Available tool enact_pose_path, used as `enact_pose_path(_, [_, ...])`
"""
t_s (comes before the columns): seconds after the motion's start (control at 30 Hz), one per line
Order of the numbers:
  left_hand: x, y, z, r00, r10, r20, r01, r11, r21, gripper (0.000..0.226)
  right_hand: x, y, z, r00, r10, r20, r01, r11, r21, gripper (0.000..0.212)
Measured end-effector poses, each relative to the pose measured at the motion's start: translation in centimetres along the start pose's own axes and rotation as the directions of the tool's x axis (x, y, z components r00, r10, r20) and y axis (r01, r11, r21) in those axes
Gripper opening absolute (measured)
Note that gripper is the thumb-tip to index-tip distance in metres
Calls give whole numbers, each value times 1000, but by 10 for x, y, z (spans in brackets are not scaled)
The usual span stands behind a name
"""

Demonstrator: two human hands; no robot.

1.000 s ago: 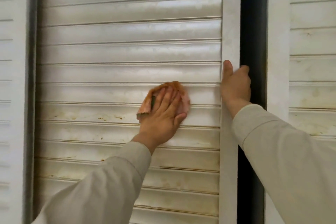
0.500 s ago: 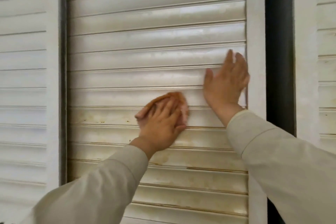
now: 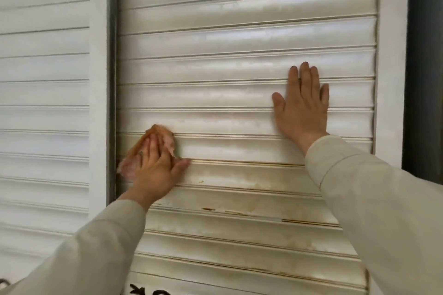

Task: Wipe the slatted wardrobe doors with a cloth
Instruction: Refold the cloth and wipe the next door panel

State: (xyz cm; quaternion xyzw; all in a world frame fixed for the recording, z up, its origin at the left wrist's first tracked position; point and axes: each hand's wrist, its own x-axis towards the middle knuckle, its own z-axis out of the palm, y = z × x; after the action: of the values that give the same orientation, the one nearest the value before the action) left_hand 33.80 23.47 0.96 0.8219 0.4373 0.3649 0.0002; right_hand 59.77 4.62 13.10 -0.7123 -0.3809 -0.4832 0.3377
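The left hand [image 3: 157,170] lies flat on the cloth [image 3: 146,148], pressing it against the slats at the left edge of the middle door [image 3: 239,31]. The right hand [image 3: 303,105] rests flat on the same door, higher and near its right frame. Another slatted door [image 3: 45,67] stands to the left.

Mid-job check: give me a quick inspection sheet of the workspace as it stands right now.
Surface: middle slatted door, upper slats pale and streaky, lower slats with yellowish stains and brown marks.
Job's things: orange-pink cloth flat on a slat near the door's left edge.
Clutter: nothing seen.
Grippers: left hand presses the cloth with straight fingers; right hand lies flat on the slats, holding nothing.
Cables: nothing seen.
Surroundings: another slatted door at left; dark gap at right; dark marks at the bottom edge, unclear.
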Motion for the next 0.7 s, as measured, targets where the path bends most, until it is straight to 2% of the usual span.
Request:
enact_pose_path(0.1, [-8, 21, 8, 999, 51, -13, -51, 998, -22, 103, -1, -5, -2, 997, 78, 19, -78, 997, 6, 67])
enact_pose_path(0.2, [-22, 59, 19, 975, 215, 60, -220, 971, 95, 94, 5, -38, -8, 975, 218, 44, -221, 971, 88, 72])
enact_pose_path(0.23, [-27, 73, 23, 956, 283, 79, -291, 949, 120, 93, 7, -54, -10, 981, 192, 33, -194, 975, 107, 74])
enact_pose_path(0.33, [-37, 106, 35, 839, 533, 109, -544, 821, 172, 95, 6, -103, -4, 997, -78, 11, 75, 983, 167, 74])
enact_pose_path(0.43, [-34, 108, 38, 768, 638, 56, -636, 752, 172, 91, 7, -110, 14, 989, -124, 86, 110, 983, 148, 72])
enact_pose_path(0.5, [-23, 87, 33, 775, 630, 43, -627, 761, 165, 87, 7, -99, 26, 992, -117, 48, 114, 991, 64, 71])
enact_pose_path(0.57, [-14, 56, 31, 836, 549, 15, -544, 824, 162, 85, 8, -91, 30, 993, -121, 5, 121, 992, 38, 70])
enact_pose_path(0.63, [-9, 19, 27, 911, 411, -31, -403, 904, 144, 90, 8, -88, 31, 992, -122, -8, 123, 992, 30, 68])
enact_pose_path(0.7, [-5, -17, 19, 979, 199, -48, -200, 980, 0, 99, 8, -83, 30, 993, -115, -14, 115, 993, 8, 67])
